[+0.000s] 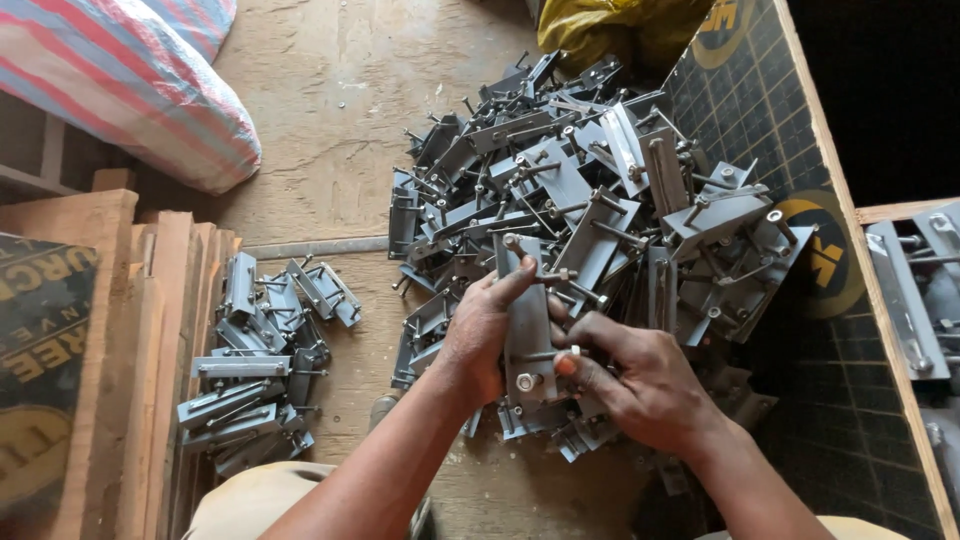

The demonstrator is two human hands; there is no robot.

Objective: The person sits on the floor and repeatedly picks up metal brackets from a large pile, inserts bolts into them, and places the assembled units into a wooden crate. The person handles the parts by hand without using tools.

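My left hand (478, 335) grips a grey flat metal bracket (527, 330) from its left side, thumb laid along its top edge. My right hand (640, 385) pinches a bolt on the same bracket near its lower end, fingertips at the nut. A second bolt sticks out of the bracket's upper end. Both hands hover over the near edge of a big heap of like grey brackets with bolts (590, 190).
A smaller pile of brackets (255, 360) lies at the left beside stacked wooden planks (150, 350). A striped woven sack (130, 80) sits at top left, a yellow bag (610, 30) at top. A dark gridded board (830, 330) and more brackets (915, 290) are at right.
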